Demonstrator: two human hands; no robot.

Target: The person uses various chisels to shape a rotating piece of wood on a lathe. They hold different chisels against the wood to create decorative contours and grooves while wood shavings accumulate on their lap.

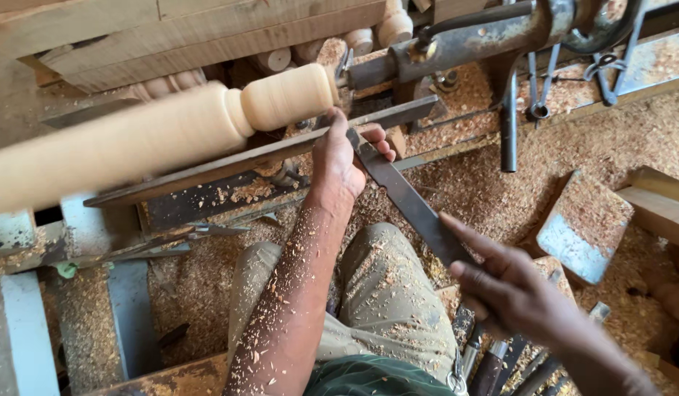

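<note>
A pale turned wooden spindle [156, 128] spins on a lathe and runs from the left edge to the upper middle. Below it lies a long metal tool rest [266, 155]. My left hand [343, 158] grips the front end of a flat dark steel chisel [409, 202] and presses it on the rest near the spindle's right end. My right hand [512, 290] holds the chisel's rear end, low at the right. Wood chips cover my left forearm.
Sawdust covers the floor and my trousers. A rusty tailstock [464, 44] with a lever stands at the top right. A wooden block [585, 224] lies at the right, and several tool handles [501, 363] rest beside my right leg. Planks lean at the top left.
</note>
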